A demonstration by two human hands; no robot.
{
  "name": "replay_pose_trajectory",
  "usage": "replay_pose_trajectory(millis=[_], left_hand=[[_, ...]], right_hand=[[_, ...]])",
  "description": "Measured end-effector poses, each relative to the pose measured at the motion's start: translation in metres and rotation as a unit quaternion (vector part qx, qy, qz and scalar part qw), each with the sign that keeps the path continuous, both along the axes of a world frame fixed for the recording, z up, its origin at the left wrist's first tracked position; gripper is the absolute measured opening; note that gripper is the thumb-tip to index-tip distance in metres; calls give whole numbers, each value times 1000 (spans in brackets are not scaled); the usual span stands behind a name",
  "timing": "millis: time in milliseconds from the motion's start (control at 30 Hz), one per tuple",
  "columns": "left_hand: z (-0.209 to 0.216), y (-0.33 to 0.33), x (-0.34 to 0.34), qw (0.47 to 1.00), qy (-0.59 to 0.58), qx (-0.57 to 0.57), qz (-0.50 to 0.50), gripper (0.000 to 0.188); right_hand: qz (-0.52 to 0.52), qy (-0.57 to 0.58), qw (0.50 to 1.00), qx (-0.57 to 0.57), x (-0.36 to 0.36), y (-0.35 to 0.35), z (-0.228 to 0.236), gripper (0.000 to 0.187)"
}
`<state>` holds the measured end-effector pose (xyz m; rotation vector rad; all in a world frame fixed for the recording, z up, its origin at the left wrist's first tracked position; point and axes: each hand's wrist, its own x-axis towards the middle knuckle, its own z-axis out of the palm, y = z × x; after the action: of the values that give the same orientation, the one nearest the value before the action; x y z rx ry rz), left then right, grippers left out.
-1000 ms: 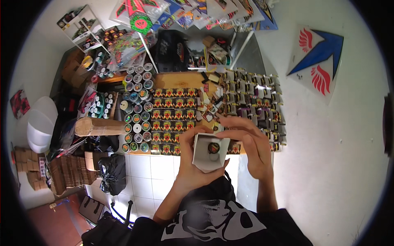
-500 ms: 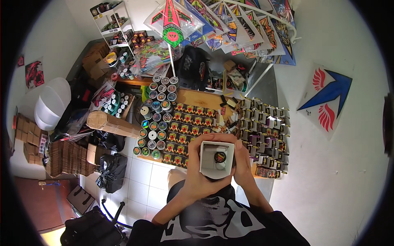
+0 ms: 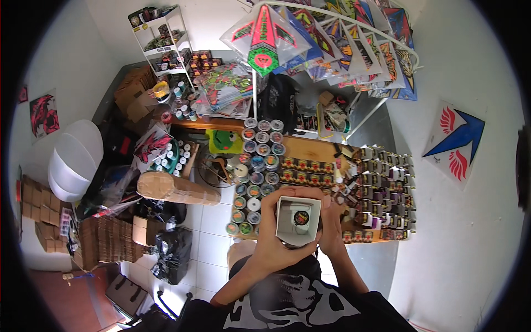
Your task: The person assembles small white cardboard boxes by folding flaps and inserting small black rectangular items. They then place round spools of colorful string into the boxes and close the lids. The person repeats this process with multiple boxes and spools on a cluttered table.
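Note:
A small open-topped box (image 3: 284, 218) with white inner walls is held up in front of me, its opening facing up. Inside lies a small round piece (image 3: 301, 218) with a dark printed top; what is under it cannot be made out. My left hand (image 3: 269, 240) wraps the box's left side and underside, fingers curled over the far edge. On the other side, my right hand (image 3: 331, 232) grips it with fingers along the wall. Beyond the hands, rows of dark printed boxes (image 3: 307, 172) and stacks of round clear-lidded spools (image 3: 257, 162) stand on the wooden table (image 3: 296, 148).
Several opened small boxes (image 3: 387, 188) cover the table's right side. Left of it are a long cardboard-wrapped bundle (image 3: 177, 188), stacked flat cardboard (image 3: 108, 238) and a black plastic bag (image 3: 172, 254). Packaged kites (image 3: 263, 41) hang from a white rack beyond the table.
My view has swung left, so the table and room sit farther right in the picture. Both hands still hold the box, which appears slightly lower and to the right.

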<state>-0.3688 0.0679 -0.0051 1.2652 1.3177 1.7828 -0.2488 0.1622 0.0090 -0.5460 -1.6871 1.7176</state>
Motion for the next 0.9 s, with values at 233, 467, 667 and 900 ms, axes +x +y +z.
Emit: replay_pose_trajectory(millis=[233, 467, 667, 900], left_hand=[[-20, -33, -121, 999, 9, -37, -28, 96], [-82, -28, -184, 999, 2, -45, -7, 94], [-167, -18, -216, 996, 4, -85, 0, 95], [-222, -8, -242, 992, 15, -122, 8, 97]], right_hand=[[-11, 1, 1000, -19, -111, -30, -13, 58], [-125, -129, 984, -18, -173, -18, -83, 33], [-188, -237, 926, 227, -216, 14, -206, 37], [-187, -403, 856, 264, -239, 26, -287, 57]])
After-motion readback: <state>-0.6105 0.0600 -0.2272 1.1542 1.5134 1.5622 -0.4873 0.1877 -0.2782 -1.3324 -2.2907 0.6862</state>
